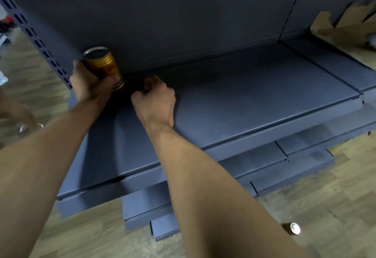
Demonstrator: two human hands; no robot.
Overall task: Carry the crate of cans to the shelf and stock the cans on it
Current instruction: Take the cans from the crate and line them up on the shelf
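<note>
At the far left corner of the dark blue-grey metal shelf (234, 94), close to the back panel and the slotted upright, the left hand (89, 84) is wrapped around a gold-labelled metal can (103, 67), its fingers curled about the lower part of the body. The can is tilted, its silver top leaning toward the camera; whether its base already touches the shelf I cannot tell, since the hand hides it. Just beside it, the right hand (156, 98) hovers low over the shelf with its fingers curled in and nothing held between them. The two hands are near each other but apart. As a judgement, stocking has only just begun: no other can stands anywhere on the visible shelf, so this looks like the first one being set in place. Most of the work therefore seems left to do. The crate is not in view, so how many cans wait in it cannot be said. One small dark can with a silver top (293, 228) sits down on the wooden floor (325, 206) at the lower right, partly hidden behind the right forearm. Brown cardboard pieces (341, 25) lie on the neighbouring shelf section at the right.
</note>
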